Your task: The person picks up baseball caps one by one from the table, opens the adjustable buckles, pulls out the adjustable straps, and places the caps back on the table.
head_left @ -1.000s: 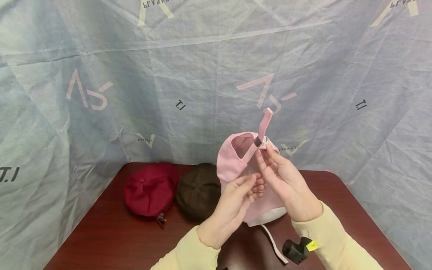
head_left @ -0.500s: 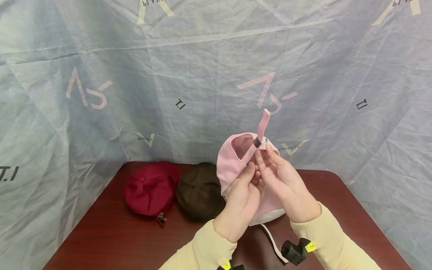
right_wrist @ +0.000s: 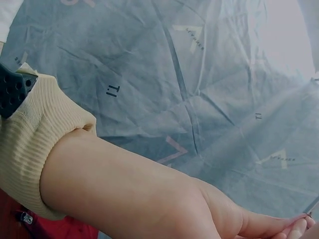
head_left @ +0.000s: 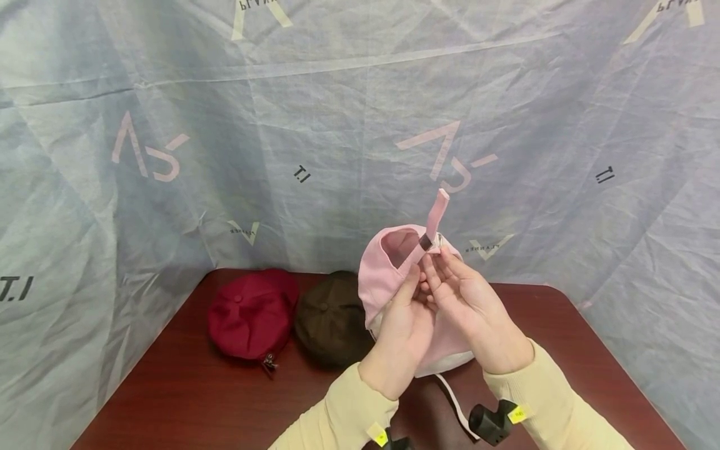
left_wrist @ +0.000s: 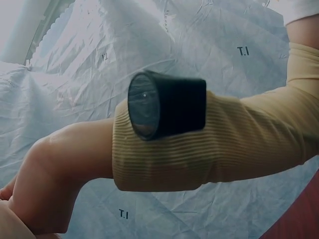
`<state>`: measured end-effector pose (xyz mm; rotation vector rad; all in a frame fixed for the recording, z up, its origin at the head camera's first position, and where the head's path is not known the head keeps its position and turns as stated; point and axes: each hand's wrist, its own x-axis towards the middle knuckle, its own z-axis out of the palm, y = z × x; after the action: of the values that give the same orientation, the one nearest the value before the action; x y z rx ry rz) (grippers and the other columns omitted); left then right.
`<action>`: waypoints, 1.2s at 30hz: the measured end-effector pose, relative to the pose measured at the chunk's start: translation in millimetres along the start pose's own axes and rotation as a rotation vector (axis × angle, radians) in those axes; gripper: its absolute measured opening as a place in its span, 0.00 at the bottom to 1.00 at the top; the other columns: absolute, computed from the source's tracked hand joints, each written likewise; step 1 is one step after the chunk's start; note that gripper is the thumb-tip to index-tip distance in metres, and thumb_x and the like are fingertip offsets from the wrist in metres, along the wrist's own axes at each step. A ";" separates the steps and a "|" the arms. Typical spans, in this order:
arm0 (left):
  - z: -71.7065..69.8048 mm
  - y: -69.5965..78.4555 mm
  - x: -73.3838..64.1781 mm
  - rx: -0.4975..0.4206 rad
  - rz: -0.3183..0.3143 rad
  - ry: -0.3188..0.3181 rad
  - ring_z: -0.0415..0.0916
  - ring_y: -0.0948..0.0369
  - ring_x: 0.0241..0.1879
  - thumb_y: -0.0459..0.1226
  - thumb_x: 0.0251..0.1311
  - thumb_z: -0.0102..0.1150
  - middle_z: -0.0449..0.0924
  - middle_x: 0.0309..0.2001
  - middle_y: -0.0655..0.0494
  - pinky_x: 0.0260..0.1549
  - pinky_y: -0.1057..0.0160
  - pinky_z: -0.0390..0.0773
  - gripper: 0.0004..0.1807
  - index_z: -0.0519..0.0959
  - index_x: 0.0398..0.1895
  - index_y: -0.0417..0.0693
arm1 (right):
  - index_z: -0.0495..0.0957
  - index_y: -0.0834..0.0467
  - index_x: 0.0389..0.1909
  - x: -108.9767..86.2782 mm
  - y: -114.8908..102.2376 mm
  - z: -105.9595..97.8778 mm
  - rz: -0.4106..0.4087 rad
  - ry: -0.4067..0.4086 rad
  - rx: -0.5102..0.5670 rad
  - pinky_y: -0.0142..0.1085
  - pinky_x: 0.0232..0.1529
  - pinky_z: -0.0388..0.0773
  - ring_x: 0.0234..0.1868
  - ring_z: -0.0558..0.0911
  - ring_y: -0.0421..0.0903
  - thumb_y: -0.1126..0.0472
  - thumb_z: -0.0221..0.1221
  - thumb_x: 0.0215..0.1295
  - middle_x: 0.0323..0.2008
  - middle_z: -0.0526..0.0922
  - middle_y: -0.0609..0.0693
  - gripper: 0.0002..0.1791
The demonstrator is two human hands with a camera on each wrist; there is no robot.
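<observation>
A pink cap [head_left: 372,275] is held up above the table in the head view, its back opening facing up and left. Its adjusting strap [head_left: 437,212] sticks upward past a dark keeper [head_left: 425,242], beside a small metal buckle [head_left: 440,240]. My right hand [head_left: 475,306] pinches the cap's edge just below the buckle. With the thumb along the strap's lower part, my left hand [head_left: 402,334] grips the cap; its fingertips are partly hidden. In the left wrist view the left hand [left_wrist: 42,184] shows mostly its back; the right wrist view catches a few right-hand fingers [right_wrist: 294,228].
A red cap [head_left: 250,319] and a dark brown cap [head_left: 332,322] lie on the reddish table [head_left: 169,387] to the left. A white tie [head_left: 452,400] hangs below the pink cap. Grey printed cloth [head_left: 337,125] stands behind the table.
My left hand has moved up and right from in front of the cap to grip it by the strap. The cap and right hand have shifted slightly down and left.
</observation>
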<state>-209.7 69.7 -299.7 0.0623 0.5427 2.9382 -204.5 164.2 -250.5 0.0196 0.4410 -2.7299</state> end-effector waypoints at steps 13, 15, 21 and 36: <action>-4.0 2.4 -0.9 0.019 0.023 0.015 0.67 0.67 0.27 0.36 0.67 0.51 0.72 0.25 0.61 0.30 0.74 0.66 0.12 0.77 0.24 0.49 | 0.75 0.65 0.37 -0.6 -0.8 0.9 -0.033 0.010 -0.017 0.26 0.50 0.74 0.39 0.78 0.45 0.66 0.52 0.68 0.36 0.77 0.54 0.06; -5.6 2.6 -0.9 0.025 0.021 0.029 0.66 0.67 0.27 0.36 0.67 0.52 0.72 0.24 0.61 0.31 0.74 0.66 0.12 0.77 0.23 0.50 | 0.75 0.65 0.37 -2.0 -2.3 1.4 -0.032 -0.003 0.008 0.27 0.50 0.74 0.39 0.78 0.45 0.66 0.52 0.68 0.36 0.77 0.54 0.06; -12.4 3.6 0.0 0.023 0.018 0.043 0.67 0.66 0.28 0.35 0.65 0.53 0.74 0.24 0.61 0.33 0.73 0.67 0.12 0.77 0.22 0.50 | 0.76 0.65 0.38 -5.3 -4.6 6.2 -0.081 -0.019 0.021 0.29 0.51 0.74 0.39 0.79 0.46 0.68 0.53 0.67 0.36 0.77 0.54 0.05; -32.6 3.0 0.6 0.052 0.021 0.069 0.65 0.64 0.28 0.31 0.65 0.52 0.71 0.25 0.58 0.33 0.72 0.67 0.12 0.75 0.22 0.48 | 0.77 0.68 0.39 -11.2 -12.7 12.7 -0.123 -0.053 -0.002 0.32 0.46 0.77 0.37 0.80 0.47 0.70 0.49 0.69 0.38 0.80 0.55 0.08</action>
<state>-213.0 55.6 -329.1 -0.0278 0.6318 2.9564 -198.2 175.6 -233.8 -0.0823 0.4431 -2.8434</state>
